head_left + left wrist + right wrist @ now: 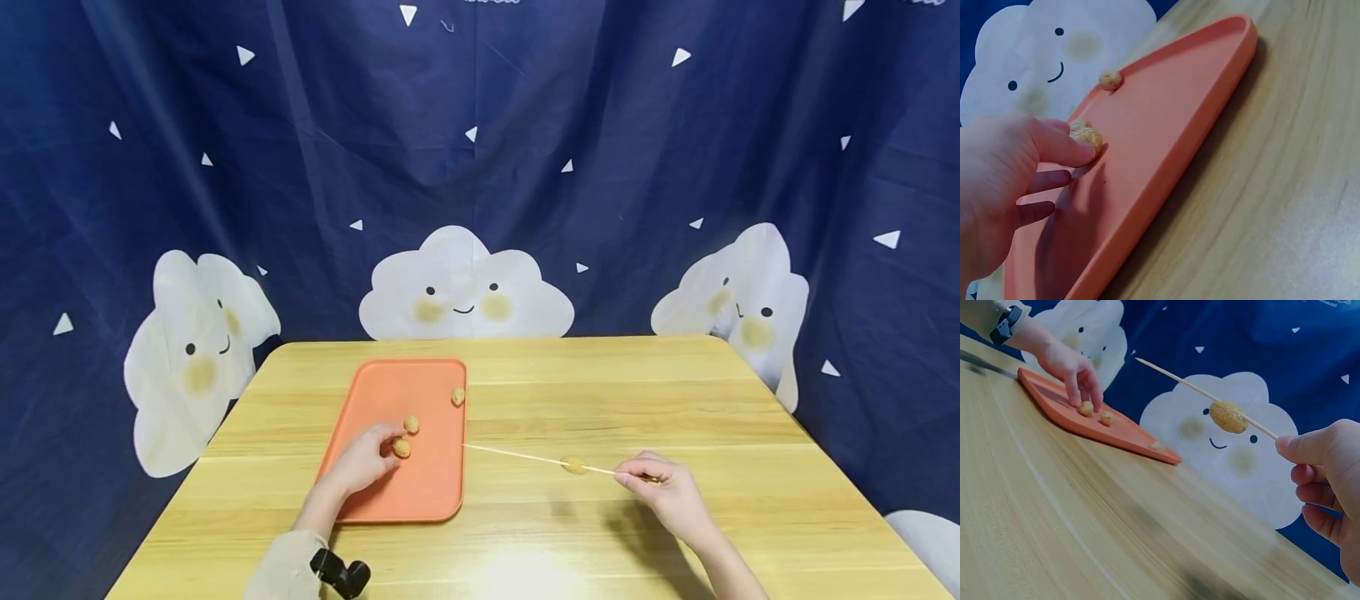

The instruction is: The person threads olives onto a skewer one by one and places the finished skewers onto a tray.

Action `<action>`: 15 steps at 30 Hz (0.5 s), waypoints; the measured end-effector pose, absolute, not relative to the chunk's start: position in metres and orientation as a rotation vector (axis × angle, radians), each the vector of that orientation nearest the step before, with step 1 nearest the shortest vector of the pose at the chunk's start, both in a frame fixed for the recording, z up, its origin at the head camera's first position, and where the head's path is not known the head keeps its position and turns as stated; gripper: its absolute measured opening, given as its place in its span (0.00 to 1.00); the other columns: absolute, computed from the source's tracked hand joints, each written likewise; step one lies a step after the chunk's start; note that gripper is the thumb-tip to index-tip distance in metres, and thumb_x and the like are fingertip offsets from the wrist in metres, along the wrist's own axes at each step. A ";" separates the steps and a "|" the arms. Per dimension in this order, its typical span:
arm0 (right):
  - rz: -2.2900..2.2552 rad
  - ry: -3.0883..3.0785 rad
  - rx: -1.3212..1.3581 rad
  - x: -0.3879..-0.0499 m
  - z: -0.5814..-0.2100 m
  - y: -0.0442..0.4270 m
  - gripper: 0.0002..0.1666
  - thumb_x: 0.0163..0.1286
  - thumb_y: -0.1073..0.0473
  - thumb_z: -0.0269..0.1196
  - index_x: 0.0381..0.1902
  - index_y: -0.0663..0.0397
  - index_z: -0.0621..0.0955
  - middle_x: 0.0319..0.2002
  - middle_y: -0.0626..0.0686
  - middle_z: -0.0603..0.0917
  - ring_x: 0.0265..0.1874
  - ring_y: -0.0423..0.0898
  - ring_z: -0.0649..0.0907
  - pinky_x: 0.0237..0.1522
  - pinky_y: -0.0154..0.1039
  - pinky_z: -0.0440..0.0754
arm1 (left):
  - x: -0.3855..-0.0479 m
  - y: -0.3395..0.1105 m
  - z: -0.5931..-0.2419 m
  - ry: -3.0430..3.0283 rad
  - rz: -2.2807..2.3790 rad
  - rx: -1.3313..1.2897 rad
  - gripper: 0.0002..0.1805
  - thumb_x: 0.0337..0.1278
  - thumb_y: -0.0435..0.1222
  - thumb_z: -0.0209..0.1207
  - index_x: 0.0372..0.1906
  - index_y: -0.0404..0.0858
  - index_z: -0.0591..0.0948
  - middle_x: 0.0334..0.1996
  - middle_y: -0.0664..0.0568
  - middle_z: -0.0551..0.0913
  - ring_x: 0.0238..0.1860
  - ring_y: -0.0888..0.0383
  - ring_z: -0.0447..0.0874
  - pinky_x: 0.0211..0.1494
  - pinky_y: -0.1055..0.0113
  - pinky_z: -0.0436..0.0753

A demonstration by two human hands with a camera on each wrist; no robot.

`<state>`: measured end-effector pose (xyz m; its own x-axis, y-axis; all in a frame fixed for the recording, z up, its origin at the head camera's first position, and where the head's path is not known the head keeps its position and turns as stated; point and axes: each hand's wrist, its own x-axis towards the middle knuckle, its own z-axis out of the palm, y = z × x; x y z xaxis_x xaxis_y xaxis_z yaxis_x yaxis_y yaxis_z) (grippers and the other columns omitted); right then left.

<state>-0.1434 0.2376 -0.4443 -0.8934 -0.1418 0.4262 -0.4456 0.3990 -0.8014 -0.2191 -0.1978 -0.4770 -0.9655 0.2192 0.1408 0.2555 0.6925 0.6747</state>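
Observation:
My right hand (667,492) pinches one end of a thin wooden skewer (1175,377) between thumb and fingers, held above the table. A golden-brown, wrinkled fried ball (1229,417) is threaded on the skewer, nearer the hand than the pointed tip. Over an orange tray (431,492), my left hand (363,458) has thumb and index finger on either side of a similar ball (402,448), pinching it. Another ball (412,424) lies just beyond those fingers, and one more ball (458,397) sits by the tray's right rim.
The tray rests on the left part of a wood-grain table (600,400). A dark blue curtain (525,108) with smiling clouds hangs behind the table. On the left wrist is a black strapped device (341,573).

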 end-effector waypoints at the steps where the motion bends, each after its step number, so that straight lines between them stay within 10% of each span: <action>1: 1.492 -2.378 0.504 -0.143 -0.444 0.238 0.04 0.55 0.69 0.66 0.28 0.57 0.85 0.26 0.49 0.82 0.26 0.38 0.76 0.28 0.32 0.74 | -0.219 -0.198 -0.477 -2.848 -1.132 -0.408 0.22 0.42 0.22 0.63 0.49 0.33 0.79 0.48 0.43 0.78 0.52 0.44 0.74 0.56 0.50 0.71; 15: 1.493 -2.388 0.501 -0.145 -0.449 0.237 0.05 0.56 0.68 0.66 0.28 0.54 0.85 0.26 0.51 0.82 0.26 0.37 0.76 0.28 0.32 0.74 | -0.223 -0.191 -0.484 -2.845 -0.820 -0.462 0.12 0.43 0.29 0.67 0.36 0.43 0.82 0.32 0.57 0.78 0.36 0.58 0.74 0.42 0.59 0.74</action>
<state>-0.1453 0.2367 -0.4489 -0.9007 -0.1418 0.4107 -0.4313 0.4058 -0.8058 -0.2231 -0.1915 -0.4842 -0.9422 0.2517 0.2211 0.3308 0.8036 0.4948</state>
